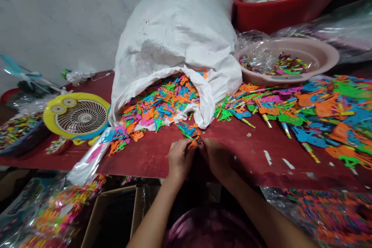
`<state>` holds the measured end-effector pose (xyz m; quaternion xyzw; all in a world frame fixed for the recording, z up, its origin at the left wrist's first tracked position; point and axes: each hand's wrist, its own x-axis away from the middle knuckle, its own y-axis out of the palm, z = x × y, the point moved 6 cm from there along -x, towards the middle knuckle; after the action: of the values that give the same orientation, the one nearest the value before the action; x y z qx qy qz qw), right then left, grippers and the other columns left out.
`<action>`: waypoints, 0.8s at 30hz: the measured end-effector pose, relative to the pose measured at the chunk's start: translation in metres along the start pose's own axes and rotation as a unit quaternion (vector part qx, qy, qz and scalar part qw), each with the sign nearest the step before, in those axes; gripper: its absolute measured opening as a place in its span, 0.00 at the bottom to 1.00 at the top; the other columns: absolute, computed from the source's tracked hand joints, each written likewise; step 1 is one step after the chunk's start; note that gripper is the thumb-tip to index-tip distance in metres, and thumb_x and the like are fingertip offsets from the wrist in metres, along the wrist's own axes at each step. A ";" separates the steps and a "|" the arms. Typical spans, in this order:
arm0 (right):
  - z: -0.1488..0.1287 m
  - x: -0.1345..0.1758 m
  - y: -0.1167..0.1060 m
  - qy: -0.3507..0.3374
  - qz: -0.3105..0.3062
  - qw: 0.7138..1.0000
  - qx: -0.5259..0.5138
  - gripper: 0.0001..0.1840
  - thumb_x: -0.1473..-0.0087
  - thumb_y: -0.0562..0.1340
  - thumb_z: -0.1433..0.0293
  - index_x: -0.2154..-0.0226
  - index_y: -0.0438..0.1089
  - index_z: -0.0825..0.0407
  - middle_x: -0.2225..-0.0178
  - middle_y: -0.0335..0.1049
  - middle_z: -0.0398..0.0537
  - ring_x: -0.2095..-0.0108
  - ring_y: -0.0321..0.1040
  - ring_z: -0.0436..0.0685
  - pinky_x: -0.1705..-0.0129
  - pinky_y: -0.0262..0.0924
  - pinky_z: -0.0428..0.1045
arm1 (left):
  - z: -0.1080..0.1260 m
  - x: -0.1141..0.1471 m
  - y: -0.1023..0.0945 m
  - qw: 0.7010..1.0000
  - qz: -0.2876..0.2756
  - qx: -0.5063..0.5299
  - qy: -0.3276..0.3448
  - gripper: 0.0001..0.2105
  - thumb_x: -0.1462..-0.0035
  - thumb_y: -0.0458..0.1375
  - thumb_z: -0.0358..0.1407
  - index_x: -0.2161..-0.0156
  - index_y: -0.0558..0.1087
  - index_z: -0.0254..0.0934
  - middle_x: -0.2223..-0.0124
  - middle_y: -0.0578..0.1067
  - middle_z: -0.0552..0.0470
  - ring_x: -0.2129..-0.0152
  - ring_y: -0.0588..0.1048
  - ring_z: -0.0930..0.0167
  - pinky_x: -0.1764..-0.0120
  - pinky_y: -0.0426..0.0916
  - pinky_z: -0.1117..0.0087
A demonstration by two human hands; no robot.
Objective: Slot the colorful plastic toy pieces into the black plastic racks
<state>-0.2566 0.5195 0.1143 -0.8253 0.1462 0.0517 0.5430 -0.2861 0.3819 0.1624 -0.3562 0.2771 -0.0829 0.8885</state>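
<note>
Just a small, bright orange piece (193,143) between the hands (179,158) (217,159)

Behind the red table (151,161) rose a pale grey wall (84,19), bare-looking plaster with smudges and faint marks. The tabletop was scuffed, with small pale scraps on it. Soft, muted light reached the wall above the table; beneath the table's front edge, deep shadow surrounded a cardboard box (138,205) and hid the floor.
</note>
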 end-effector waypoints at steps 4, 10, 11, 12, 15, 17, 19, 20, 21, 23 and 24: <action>-0.002 -0.006 0.005 0.018 -0.015 0.999 0.034 0.13 0.37 0.54 0.66 0.70 0.70 0.51 0.70 0.75 0.49 0.72 0.69 0.57 0.72 0.43 0.50 | 0.011 -0.011 0.002 0.997 -0.040 -0.038 0.062 0.06 0.36 0.56 0.37 0.56 0.74 0.41 0.58 0.80 0.53 0.62 0.77 0.69 0.57 0.64 0.67; -0.002 -0.002 0.002 -0.014 0.029 0.999 -0.019 0.17 0.35 0.53 0.59 0.69 0.68 0.52 0.70 0.74 0.48 0.71 0.68 0.54 0.71 0.43 0.49 | 0.005 -0.023 -0.008 0.997 -0.066 -0.028 0.031 0.07 0.35 0.55 0.37 0.55 0.72 0.41 0.59 0.79 0.53 0.63 0.76 0.69 0.59 0.64 0.69; -0.002 -0.001 0.002 -0.021 0.033 0.999 -0.026 0.18 0.35 0.52 0.59 0.69 0.68 0.52 0.70 0.74 0.47 0.71 0.68 0.54 0.71 0.43 0.49 | 0.003 -0.024 -0.011 0.998 -0.063 -0.019 0.022 0.07 0.36 0.55 0.37 0.55 0.72 0.41 0.59 0.79 0.53 0.63 0.76 0.70 0.59 0.64 0.70; -0.001 0.000 0.002 -0.023 0.036 0.999 -0.028 0.18 0.35 0.52 0.59 0.69 0.68 0.52 0.70 0.73 0.47 0.72 0.67 0.54 0.71 0.43 0.49 | 0.002 -0.024 -0.012 0.998 -0.060 -0.015 0.017 0.06 0.36 0.56 0.37 0.55 0.72 0.41 0.59 0.79 0.53 0.63 0.76 0.70 0.59 0.64 0.70; 0.000 0.001 0.003 -0.028 0.046 0.998 -0.021 0.19 0.35 0.51 0.59 0.70 0.68 0.52 0.71 0.73 0.47 0.73 0.66 0.54 0.71 0.41 0.49 | -0.001 -0.025 -0.012 0.997 -0.068 -0.015 0.012 0.06 0.36 0.56 0.36 0.56 0.73 0.40 0.58 0.79 0.53 0.62 0.76 0.70 0.58 0.63 0.70; 0.000 0.001 0.004 -0.032 0.052 0.998 -0.021 0.19 0.34 0.51 0.59 0.70 0.67 0.52 0.71 0.72 0.47 0.73 0.65 0.53 0.71 0.41 0.49 | -0.002 -0.026 -0.011 0.997 -0.075 -0.020 0.011 0.05 0.36 0.56 0.35 0.57 0.73 0.39 0.59 0.79 0.53 0.62 0.76 0.70 0.58 0.63 0.70; 0.000 0.002 0.005 -0.041 0.056 0.997 -0.027 0.19 0.34 0.50 0.60 0.70 0.67 0.52 0.72 0.72 0.47 0.73 0.65 0.53 0.71 0.42 0.49 | -0.003 -0.029 -0.010 0.996 -0.083 -0.036 0.016 0.05 0.36 0.56 0.35 0.57 0.72 0.39 0.60 0.79 0.53 0.64 0.75 0.70 0.59 0.62 0.70; -0.001 0.002 0.005 -0.045 0.058 0.997 -0.030 0.19 0.34 0.50 0.61 0.70 0.67 0.52 0.72 0.72 0.47 0.72 0.65 0.53 0.70 0.43 0.49 | -0.003 -0.031 -0.010 0.995 -0.089 -0.048 0.021 0.05 0.36 0.56 0.35 0.57 0.72 0.39 0.61 0.79 0.52 0.64 0.75 0.70 0.60 0.62 0.70; -0.001 0.002 0.005 -0.047 0.060 0.997 -0.032 0.19 0.34 0.50 0.61 0.71 0.66 0.52 0.72 0.71 0.46 0.72 0.65 0.53 0.70 0.43 0.49 | -0.002 -0.032 -0.010 0.993 -0.095 -0.059 0.025 0.06 0.37 0.57 0.36 0.57 0.72 0.39 0.61 0.79 0.52 0.65 0.75 0.70 0.61 0.62 0.70; 0.000 0.002 0.004 -0.047 0.065 0.996 -0.033 0.19 0.34 0.50 0.60 0.71 0.66 0.52 0.72 0.71 0.46 0.72 0.65 0.54 0.70 0.43 0.50 | -0.002 -0.035 -0.010 0.991 -0.105 -0.077 0.030 0.06 0.37 0.57 0.36 0.57 0.72 0.39 0.62 0.79 0.53 0.66 0.75 0.70 0.61 0.61 0.69; 0.000 0.002 0.004 -0.046 0.064 0.996 -0.035 0.19 0.34 0.50 0.60 0.70 0.66 0.52 0.72 0.71 0.46 0.73 0.65 0.54 0.71 0.42 0.50 | -0.002 -0.036 -0.010 0.990 -0.108 -0.083 0.028 0.05 0.36 0.57 0.36 0.57 0.72 0.39 0.62 0.79 0.53 0.67 0.75 0.70 0.62 0.61 0.69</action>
<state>-0.2559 0.5178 0.1101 -0.8298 0.1717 0.1289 0.5151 -0.3169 0.3857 0.1835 -0.4536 0.2681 -0.1652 0.8337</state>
